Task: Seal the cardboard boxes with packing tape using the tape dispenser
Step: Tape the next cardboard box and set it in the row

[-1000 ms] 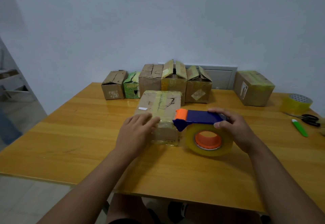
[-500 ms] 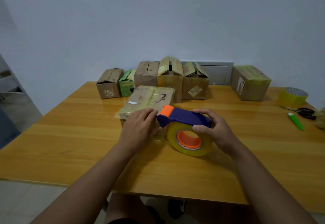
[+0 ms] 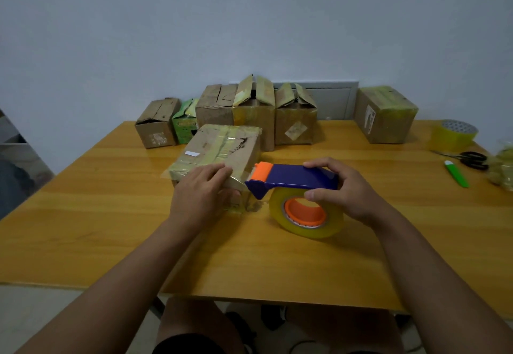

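A taped cardboard box (image 3: 222,153) sits near the middle of the wooden tabletop (image 3: 83,214), its top covered in yellowish tape strips with a small white label near the left edge. The left hand (image 3: 202,189) lies flat on the near edge of the box top, fingers straight and pressing down; the box's near face is mostly hidden behind this hand, and what shows below it is shiny tape that is hard to read.

The right hand (image 3: 344,192) grips the blue body of the tape dispenser (image 3: 294,178), fingers curled over the top and thumb on the near side. The dispenser's orange front end meets the box's near right corner; whether tape actually runs onto the box there is hard to tell. The clear tape roll (image 3: 305,214) on its orange hub hangs beneath, its lower edge at or just above the tabletop, partly covered by the thumb.

Along the far edge stands a row of boxes (image 3: 249,114), several with flaps raised, their bases hidden behind the front box. A separate sealed box (image 3: 385,114) stands further right. Near the right edge lie a spare tape roll (image 3: 454,134), scissors (image 3: 469,157), a green cutter (image 3: 456,173), and a crumpled clear mass cut off by the frame.
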